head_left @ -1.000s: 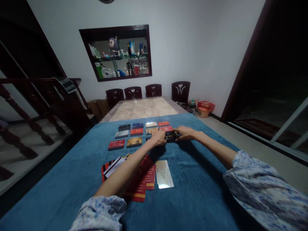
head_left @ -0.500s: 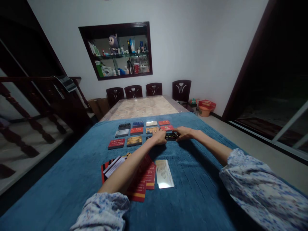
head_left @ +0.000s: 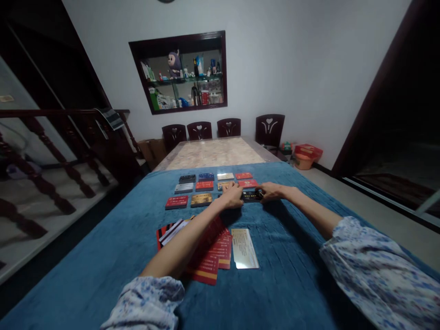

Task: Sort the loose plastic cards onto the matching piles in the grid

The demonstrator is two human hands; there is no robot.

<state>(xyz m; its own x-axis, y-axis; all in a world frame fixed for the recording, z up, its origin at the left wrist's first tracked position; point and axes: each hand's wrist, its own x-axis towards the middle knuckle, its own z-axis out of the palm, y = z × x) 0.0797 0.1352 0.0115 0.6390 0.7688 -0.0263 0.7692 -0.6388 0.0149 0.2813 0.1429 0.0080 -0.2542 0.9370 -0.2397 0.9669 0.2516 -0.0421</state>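
Note:
A stack of black cards (head_left: 251, 196) lies at the right end of the nearest row on the blue cloth. My left hand (head_left: 233, 196) has its fingers bent against the stack's left side and covers most of another dark stack beside it. From the right, my right hand (head_left: 271, 191) grips the black stack's edge with curled fingers. Just behind are a red card stack (head_left: 248, 184) and a yellow one (head_left: 222, 186), partly hidden by my left fingers. To the left sit a gold stack (head_left: 201, 200) and a dark red one (head_left: 176, 202).
Fanned red cards (head_left: 206, 263) lie under my left forearm, next to a pale gold card (head_left: 244, 249). More card stacks form rows farther back on the blue cloth (head_left: 113, 261). Beyond are the bare marble tabletop (head_left: 213, 152) and several dark chairs (head_left: 270, 130).
The view has turned slightly left, so everything sits farther right in the picture. Both hands stay at the black stack, which shows a little more between them.

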